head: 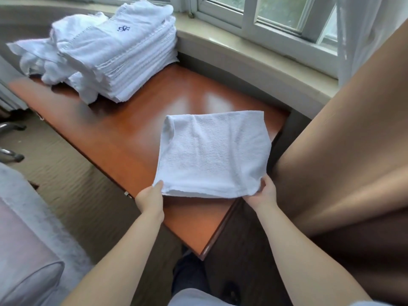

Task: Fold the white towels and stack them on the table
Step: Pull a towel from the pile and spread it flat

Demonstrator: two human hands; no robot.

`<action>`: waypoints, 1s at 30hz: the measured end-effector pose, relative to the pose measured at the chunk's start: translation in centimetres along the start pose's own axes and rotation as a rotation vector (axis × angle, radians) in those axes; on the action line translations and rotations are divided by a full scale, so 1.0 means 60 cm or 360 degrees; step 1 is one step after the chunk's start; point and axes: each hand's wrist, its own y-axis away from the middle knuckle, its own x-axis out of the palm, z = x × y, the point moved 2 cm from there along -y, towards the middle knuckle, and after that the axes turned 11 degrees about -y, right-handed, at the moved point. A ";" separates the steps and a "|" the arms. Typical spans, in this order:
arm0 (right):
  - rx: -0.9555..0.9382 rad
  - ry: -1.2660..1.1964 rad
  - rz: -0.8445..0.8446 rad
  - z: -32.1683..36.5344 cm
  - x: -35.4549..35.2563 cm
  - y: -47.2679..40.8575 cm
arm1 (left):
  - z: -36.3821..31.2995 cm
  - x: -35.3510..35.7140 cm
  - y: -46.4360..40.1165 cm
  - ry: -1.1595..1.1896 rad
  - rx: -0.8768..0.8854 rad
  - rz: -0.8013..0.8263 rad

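Mid-frame on the desk (106, 120), the half-folded towel (212, 153) is pinched at its near corners by left hand (150, 200) and right hand (263, 195); edges should be squared before the next fold.

One towel (212, 151) in two hands, one stack (123, 62), one table (132, 129)

A glossy reddish-brown wooden table (123, 133) is set below a beige stone window sill (254, 54), and daylight is reflected on its top. A white-framed window (249, 16) is seen at the far side, with greenery behind the glass. A tan curtain (344, 133) is hung at the right, a sheer white curtain (362, 29) beside it. The floor is covered by beige carpet (66, 173). A pale pink cushioned seat (24, 250) is placed near left.
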 end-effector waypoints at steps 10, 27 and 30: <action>-0.0753 0.0749 -0.0402 0.021 -0.035 0.045 | 0.034 -0.062 -0.007 0.0034 0.0047 -0.0339; -0.0683 0.0836 -0.0631 0.028 -0.093 0.079 | 0.090 -0.117 0.013 -0.0037 -0.0019 -0.0292; -0.0533 0.0900 -0.0565 0.031 -0.071 0.086 | 0.067 -0.117 0.012 -0.0118 -0.0035 -0.0236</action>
